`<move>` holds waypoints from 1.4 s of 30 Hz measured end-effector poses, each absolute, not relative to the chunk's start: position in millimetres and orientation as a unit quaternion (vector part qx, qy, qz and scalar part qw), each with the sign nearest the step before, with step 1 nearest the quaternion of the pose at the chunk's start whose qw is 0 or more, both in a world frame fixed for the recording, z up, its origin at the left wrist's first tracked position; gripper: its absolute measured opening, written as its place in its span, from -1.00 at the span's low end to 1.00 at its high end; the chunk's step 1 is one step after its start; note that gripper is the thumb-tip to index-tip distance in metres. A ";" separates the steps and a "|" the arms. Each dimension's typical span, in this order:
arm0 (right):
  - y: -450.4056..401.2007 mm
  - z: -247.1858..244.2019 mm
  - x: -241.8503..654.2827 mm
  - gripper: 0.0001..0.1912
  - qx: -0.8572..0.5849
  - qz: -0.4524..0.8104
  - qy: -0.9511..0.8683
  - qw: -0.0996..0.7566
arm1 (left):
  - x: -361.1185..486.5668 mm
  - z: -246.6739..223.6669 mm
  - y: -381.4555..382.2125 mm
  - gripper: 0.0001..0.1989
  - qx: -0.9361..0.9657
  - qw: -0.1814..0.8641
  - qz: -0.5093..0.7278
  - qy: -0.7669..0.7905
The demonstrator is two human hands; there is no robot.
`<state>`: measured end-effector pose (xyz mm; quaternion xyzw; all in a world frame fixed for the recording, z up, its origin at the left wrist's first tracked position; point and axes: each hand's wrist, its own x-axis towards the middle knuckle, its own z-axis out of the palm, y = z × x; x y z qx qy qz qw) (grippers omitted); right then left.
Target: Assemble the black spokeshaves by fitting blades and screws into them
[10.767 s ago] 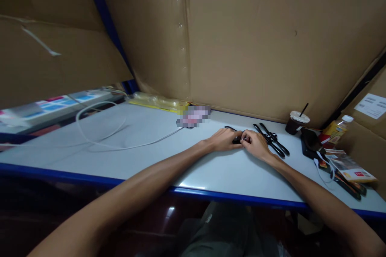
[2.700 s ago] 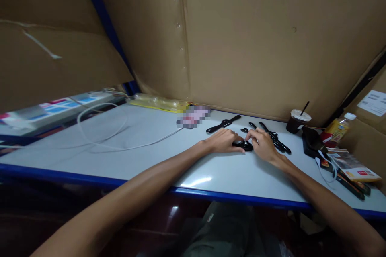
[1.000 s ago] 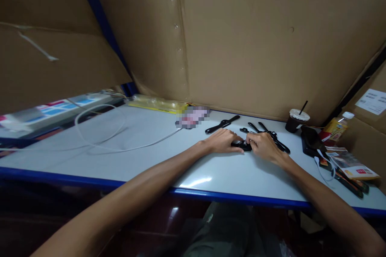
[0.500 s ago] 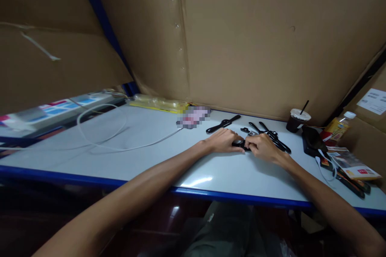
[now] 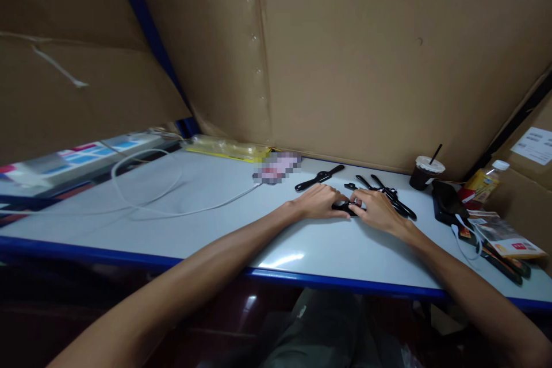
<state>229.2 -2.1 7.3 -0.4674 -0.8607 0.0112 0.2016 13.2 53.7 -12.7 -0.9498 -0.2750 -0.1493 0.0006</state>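
My left hand is closed on the left part of a small black piece that lies on the white tabletop. Over the right part of that piece is my right hand, its thumb and fingertips curled in against it. One flat black part with a round middle lies behind my left hand. More black parts with long handles lie just behind and to the right of my right hand.
At the back stand a lidded drink cup and a bottle. A black box, a packet and dark-handled tools lie right. A blurred pink item with a white cable lies left. Cardboard rises behind.
My right hand's fingers have shifted and spread slightly over the black piece, with the thumb now showing along its near side. My left hand has stayed in place.
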 end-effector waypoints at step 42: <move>1.2 -4.2 221.7 -0.87 -0.500 0.151 -0.804 0.285 | 12.7 -12.3 52.6 -0.48 -0.950 -0.004 -0.162 -0.267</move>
